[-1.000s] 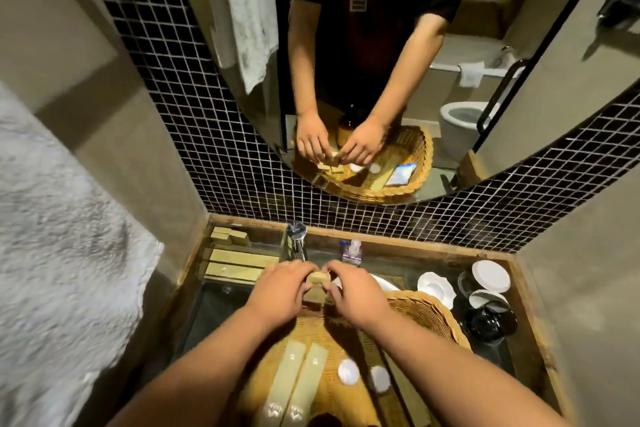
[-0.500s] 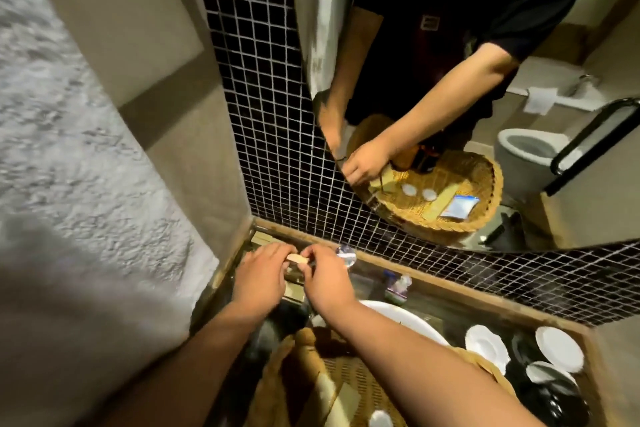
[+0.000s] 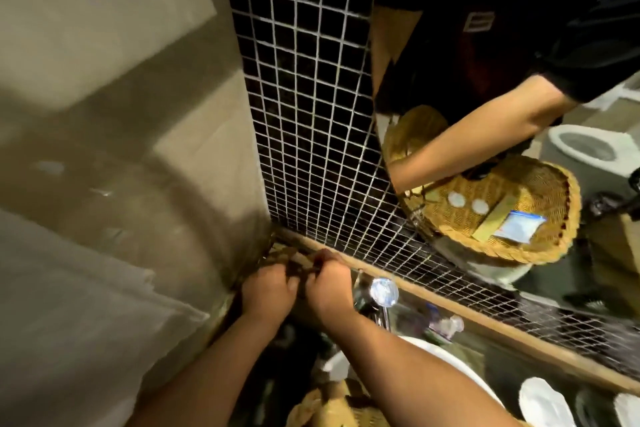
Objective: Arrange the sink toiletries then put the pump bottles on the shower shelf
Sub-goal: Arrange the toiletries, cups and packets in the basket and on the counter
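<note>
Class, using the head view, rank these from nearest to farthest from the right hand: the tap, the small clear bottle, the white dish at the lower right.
From the right hand:
1. Tap, just to its right.
2. Small clear bottle, further right along the ledge.
3. White dish, far lower right.

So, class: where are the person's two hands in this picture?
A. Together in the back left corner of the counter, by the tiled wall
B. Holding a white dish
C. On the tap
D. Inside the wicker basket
A: both hands, left and right, meet in the corner where the tiles end, left of the tap.
</note>
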### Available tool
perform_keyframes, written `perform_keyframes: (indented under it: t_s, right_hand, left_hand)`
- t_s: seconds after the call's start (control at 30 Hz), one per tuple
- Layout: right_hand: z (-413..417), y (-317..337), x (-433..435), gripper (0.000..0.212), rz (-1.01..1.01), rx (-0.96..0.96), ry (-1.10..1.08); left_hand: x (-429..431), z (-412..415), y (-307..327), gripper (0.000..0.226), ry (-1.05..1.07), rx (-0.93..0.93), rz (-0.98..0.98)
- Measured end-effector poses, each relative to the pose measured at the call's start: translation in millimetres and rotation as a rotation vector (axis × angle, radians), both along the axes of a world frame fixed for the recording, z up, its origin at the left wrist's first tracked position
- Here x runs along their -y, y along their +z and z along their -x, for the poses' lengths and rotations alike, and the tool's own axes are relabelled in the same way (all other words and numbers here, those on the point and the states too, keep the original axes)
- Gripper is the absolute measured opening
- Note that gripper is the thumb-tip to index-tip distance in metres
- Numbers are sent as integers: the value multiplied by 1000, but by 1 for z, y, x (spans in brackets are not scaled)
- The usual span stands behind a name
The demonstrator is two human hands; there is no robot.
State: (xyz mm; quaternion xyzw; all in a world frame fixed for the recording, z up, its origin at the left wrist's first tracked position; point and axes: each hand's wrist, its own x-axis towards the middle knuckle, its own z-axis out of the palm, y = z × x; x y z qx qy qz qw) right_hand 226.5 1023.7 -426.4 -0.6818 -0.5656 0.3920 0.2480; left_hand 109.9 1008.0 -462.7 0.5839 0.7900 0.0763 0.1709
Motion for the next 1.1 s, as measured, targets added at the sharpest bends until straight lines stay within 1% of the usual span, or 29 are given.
perform_keyframes:
  t_s: [0.07, 0.13, 0.17, 0.23, 0.33, 0.43, 0.5, 0.53, 0.67, 0.7, 0.8, 0.9, 1.0, 1.1]
  right_hand:
    - [4, -4, -6, 31, 12, -62, -53]
    - [5, -11, -13, 27, 39, -150, -89]
    - [5, -16, -16, 26, 48, -138, -75]
    - [2, -23, -18, 26, 71, -48, -4]
    - [0, -39, -17, 32, 81, -33, 28]
    - [6, -45, -17, 35, 52, -76, -68]
    - [11, -46, -15, 39, 78, -155, -113]
    - [12, -47, -13, 41, 88, -161, -118]
    - [10, -46, -5, 42, 92, -25, -48]
    - [8, -47, -3, 41, 85, 41, 21]
    - [-2, -48, -3, 32, 95, 336, 303]
    - [-6, -49, -4, 36, 126, 504, 565]
    - [0, -46, -1, 41, 165, 603, 678]
    - [10, -43, 2, 40, 188, 600, 664]
  left_hand:
    - [-4, -1, -6, 34, 25, -4, 13]
    - [-6, -2, -10, 36, 14, -46, 82]
    - [-6, -2, -13, 38, 5, -53, 103]
    - [-4, -2, -17, 44, -26, -61, 100]
    - [4, -2, -20, 50, -92, -115, 46]
    - [10, 0, -24, 55, -131, -194, 48]
    - [12, -1, -25, 58, -131, -223, 66]
    - [13, -1, -26, 58, -143, -237, 83]
    - [14, 0, -31, 59, -186, -244, 148]
    - [14, 1, -32, 60, -193, -245, 152]
    - [12, 3, -32, 60, -215, -248, 134]
    - [12, 3, -28, 60, -232, -264, 108]
    - [15, 4, -28, 55, -236, -270, 126]
    - [22, 7, -28, 41, -288, -244, 134]
